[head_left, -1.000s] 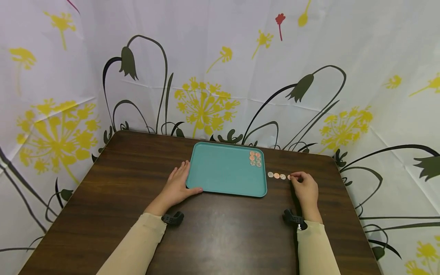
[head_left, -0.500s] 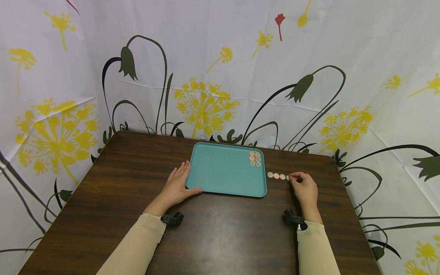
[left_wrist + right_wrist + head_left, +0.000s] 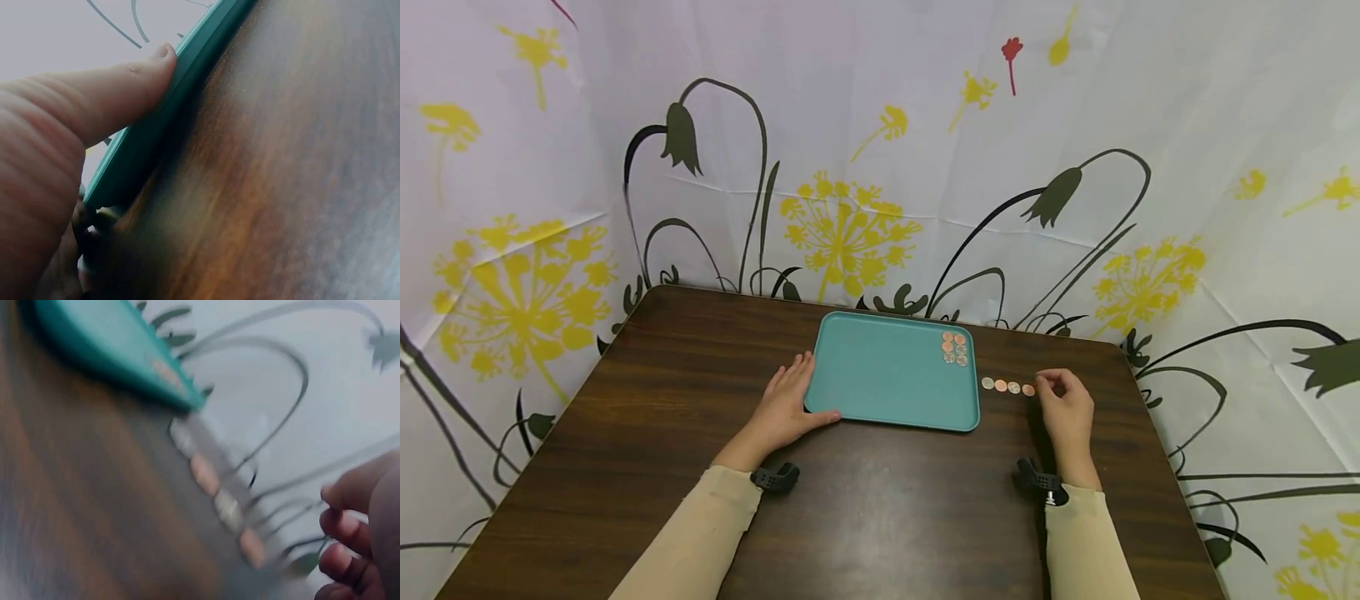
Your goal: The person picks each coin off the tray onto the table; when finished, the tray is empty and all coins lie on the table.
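A teal tray (image 3: 891, 375) lies on the dark wood table, with several copper and silver coins (image 3: 948, 347) grouped near its far right corner. My left hand (image 3: 782, 404) rests against the tray's near left corner, fingers straight along the left side. Its thumb (image 3: 134, 87) touches the near rim in the left wrist view. Right of the tray runs a row of coins, alternating silver (image 3: 988, 383) and copper (image 3: 1001, 386). The copper coin (image 3: 1028, 390) at the row's right end lies just left of my right hand (image 3: 1067, 412). That hand's fingers are loosely bent, with nothing visible between them.
The brown wood table (image 3: 880, 508) reaches back to a white curtain (image 3: 970, 158) printed with flowers. A black band (image 3: 777, 477) sits on the left wrist and another band (image 3: 1040, 477) on the right.
My right fingers have let go of the copper coin at the row's right end and drawn slightly up and away, so the coin shows whole. The left hand stays on the tray.
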A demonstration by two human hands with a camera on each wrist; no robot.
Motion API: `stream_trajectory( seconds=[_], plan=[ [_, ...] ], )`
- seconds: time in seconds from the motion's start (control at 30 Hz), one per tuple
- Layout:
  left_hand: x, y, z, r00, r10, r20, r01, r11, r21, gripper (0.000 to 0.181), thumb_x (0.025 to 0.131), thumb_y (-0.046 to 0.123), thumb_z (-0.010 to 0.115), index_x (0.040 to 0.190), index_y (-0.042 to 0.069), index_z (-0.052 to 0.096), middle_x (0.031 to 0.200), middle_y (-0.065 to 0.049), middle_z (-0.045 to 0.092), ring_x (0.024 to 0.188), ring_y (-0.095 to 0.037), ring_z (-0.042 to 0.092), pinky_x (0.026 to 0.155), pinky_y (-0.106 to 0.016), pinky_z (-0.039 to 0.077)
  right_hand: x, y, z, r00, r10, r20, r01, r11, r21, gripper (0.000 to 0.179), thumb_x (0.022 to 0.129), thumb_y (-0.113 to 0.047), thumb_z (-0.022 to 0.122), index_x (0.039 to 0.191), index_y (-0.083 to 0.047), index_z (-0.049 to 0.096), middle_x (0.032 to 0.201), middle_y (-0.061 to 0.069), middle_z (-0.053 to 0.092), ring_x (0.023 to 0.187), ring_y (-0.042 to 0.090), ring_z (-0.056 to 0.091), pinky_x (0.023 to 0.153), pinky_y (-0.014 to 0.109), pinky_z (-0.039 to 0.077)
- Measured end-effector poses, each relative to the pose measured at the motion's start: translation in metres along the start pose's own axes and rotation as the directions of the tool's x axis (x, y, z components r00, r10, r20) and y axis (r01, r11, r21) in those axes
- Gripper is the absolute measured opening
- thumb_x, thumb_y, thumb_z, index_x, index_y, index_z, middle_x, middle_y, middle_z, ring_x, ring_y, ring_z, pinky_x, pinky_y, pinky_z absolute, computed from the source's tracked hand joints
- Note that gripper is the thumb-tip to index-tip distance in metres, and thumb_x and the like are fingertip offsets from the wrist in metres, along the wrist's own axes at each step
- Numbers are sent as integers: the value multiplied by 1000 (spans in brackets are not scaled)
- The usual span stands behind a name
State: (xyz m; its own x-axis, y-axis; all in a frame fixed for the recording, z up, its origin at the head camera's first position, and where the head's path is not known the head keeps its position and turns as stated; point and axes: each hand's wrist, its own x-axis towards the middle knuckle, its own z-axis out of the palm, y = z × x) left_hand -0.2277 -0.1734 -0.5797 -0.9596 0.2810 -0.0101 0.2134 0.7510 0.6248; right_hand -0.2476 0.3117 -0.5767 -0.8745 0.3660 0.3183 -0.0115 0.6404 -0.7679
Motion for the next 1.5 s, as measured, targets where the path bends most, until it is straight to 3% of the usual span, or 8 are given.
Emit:
stream_trajectory(
  seconds=[0.1, 0.17, 0.37, 0.53, 0.73, 1.03, 1.27, 1.5],
  plan=[
    [1, 1, 0, 1000, 9, -3, -9, 1000, -10, 121, 94, 55, 83, 174, -1, 13, 183, -22, 13, 172, -40, 10, 137, -63, 3, -1, -19, -6, 999, 3, 40, -3, 1000, 6, 13, 105, -20, 73, 106, -8, 80, 91, 9, 72, 73, 7, 56, 61, 19, 43],
    [2, 2, 0, 1000, 16, -4, -16, 1000, -11, 120, 94, 56, 83, 174, 0, 13, 183, -21, 13, 172, -40, 10, 137, -63, 3, -2, -33, -5, 992, -15, 129, 17, 1000, -12, 15, 107, -22, 72, 110, -9, 80, 94, 10, 74, 75, 9, 58, 62, 22, 45],
    [1, 0, 1, 1000, 9, -5, -9, 1000, -11, 120, 94, 55, 83, 174, 0, 14, 183, -22, 14, 172, -40, 10, 137, -63, 3, -7, -69, 26, 894, -65, 443, 107, 992, -72, 24, 109, -26, 69, 125, -11, 78, 103, 10, 74, 88, 21, 64, 74, 34, 52],
    [-2, -1, 0, 1000, 6, -13, -6, 1000, -20, 120, 94, 55, 84, 174, 0, 14, 183, -22, 14, 171, -41, 10, 137, -63, 2, -1, -86, 52, 850, -8, 527, 135, 970, -203, 38, 107, -29, 71, 143, -14, 71, 106, 9, 75, 87, 25, 66, 81, 46, 51],
    [-4, -3, -1, 1000, 0, -16, 0, 1000, -15, 120, 93, 54, 84, 174, -1, 15, 182, -23, 15, 171, -41, 11, 137, -64, 3, 5, -89, 66, 804, 48, 593, 156, 945, -287, 47, 106, -28, 71, 149, -10, 67, 114, 16, 78, 89, 27, 71, 77, 45, 58],
    [-3, -3, 2, 1000, 13, -19, -13, 1000, -18, 120, 94, 55, 84, 174, -2, 15, 182, -23, 16, 171, -42, 11, 137, -64, 4, -1, -88, 66, 819, 49, 572, 140, 949, -282, 23, 103, -30, 78, 118, -13, 78, 92, 8, 74, 75, 22, 62, 63, 34, 49],
    [-5, -3, 0, 1000, 2, -18, -2, 1000, -10, 120, 94, 55, 83, 174, -1, 14, 182, -22, 14, 171, -41, 10, 137, -64, 4, -1, -87, 71, 831, 10, 556, 177, 943, -281, 30, 100, -29, 81, 126, -14, 78, 93, 7, 77, 78, 21, 67, 66, 35, 52],
    [-3, -1, 0, 1000, 6, -19, -6, 1000, -17, 120, 94, 54, 84, 174, -2, 15, 182, -23, 16, 171, -40, 12, 137, -64, 4, -2, -90, 76, 829, 29, 559, 193, 923, -334, 15, 100, -24, 79, 108, -12, 76, 84, 7, 70, 70, 22, 62, 58, 34, 48]
  ],
)
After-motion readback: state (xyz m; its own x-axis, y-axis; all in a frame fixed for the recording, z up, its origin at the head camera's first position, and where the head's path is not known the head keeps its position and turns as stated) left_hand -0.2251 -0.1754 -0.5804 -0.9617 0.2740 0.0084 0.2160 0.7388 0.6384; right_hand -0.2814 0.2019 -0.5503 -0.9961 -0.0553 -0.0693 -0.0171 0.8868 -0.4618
